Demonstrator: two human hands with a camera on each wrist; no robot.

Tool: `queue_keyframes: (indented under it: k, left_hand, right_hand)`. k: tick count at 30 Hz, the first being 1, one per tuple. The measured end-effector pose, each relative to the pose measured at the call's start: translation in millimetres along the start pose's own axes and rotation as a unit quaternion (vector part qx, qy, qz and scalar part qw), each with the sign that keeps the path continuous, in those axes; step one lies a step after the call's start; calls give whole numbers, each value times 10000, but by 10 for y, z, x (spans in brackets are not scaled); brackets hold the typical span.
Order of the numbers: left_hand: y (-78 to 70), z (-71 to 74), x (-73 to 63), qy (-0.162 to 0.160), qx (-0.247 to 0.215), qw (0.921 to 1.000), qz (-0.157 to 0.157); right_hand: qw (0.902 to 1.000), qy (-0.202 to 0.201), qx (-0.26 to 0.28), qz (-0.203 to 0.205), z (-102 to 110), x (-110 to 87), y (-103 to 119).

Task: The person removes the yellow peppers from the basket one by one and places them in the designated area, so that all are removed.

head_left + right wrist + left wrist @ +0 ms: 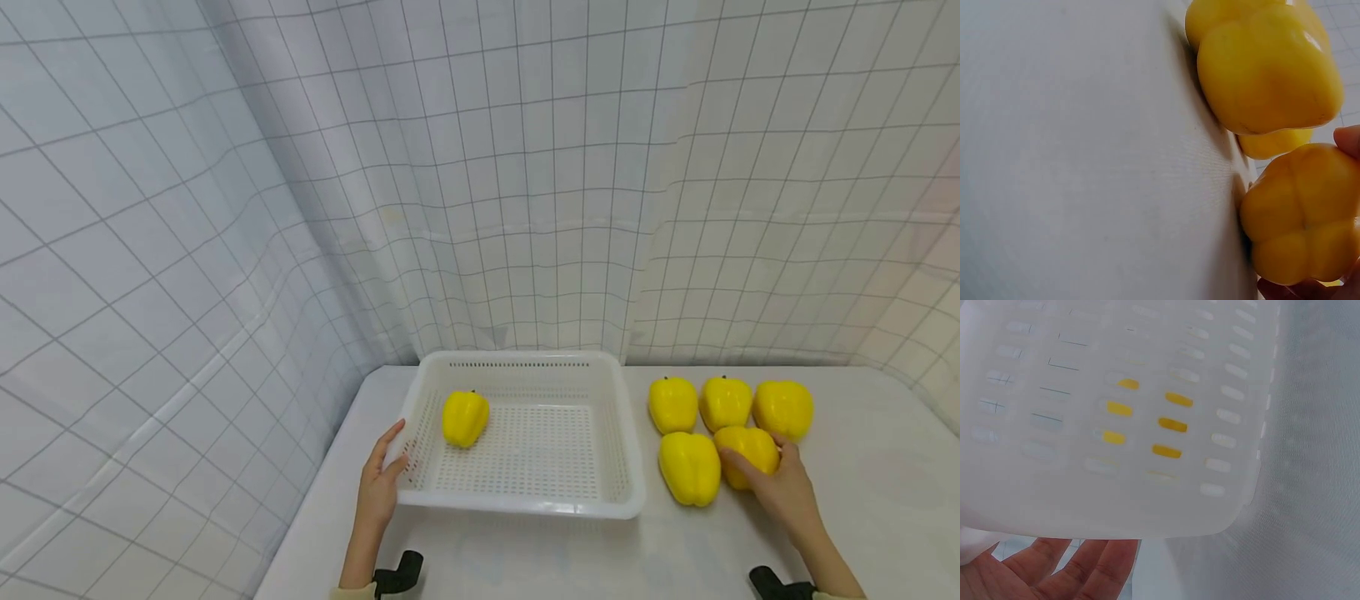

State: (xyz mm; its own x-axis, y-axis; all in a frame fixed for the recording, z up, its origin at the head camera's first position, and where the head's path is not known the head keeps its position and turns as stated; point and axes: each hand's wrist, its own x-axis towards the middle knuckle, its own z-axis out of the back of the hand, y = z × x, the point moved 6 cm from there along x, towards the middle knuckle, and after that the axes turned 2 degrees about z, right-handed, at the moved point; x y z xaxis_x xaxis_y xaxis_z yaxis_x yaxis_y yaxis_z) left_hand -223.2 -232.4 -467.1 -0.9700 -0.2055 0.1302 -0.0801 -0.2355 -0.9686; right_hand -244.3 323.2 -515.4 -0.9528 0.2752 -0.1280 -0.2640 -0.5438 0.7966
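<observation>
My left hand (379, 482) grips the left side of a white perforated plastic basket (517, 505), with its thumb at the rim near the front corner. In the left wrist view the fingers (1113, 569) show beyond the basket's edge. One yellow bell pepper (465, 419) lies inside, toward the left. On the right, my right hand (793, 493) holds another yellow bell pepper (752, 457) between thumb and fingers. That pepper's lobed end (1304, 219) faces the right wrist camera, low over the white tabletop. Just left of it is a further bell pepper (690, 468).
Behind the held pepper stand three more yellow bell peppers in a row, the left one (672, 405), the middle one (726, 403) and the right one (784, 408). The white table (525, 558) ends at a grid-patterned curtain (525, 208), which also hangs along the left.
</observation>
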Motion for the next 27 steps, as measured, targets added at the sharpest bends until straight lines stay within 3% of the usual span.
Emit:
queue_keyframes:
  k: [16, 27]
  left_hand:
    - [5, -11, 16, 26, -100, 9999, -3]
    - [-7, -17, 2, 50, -126, 9999, -17]
  right_hand:
    - [9997, 180, -85, 149, -7, -34, 12]
    - [9992, -189, 195, 292, 63, -118, 48]
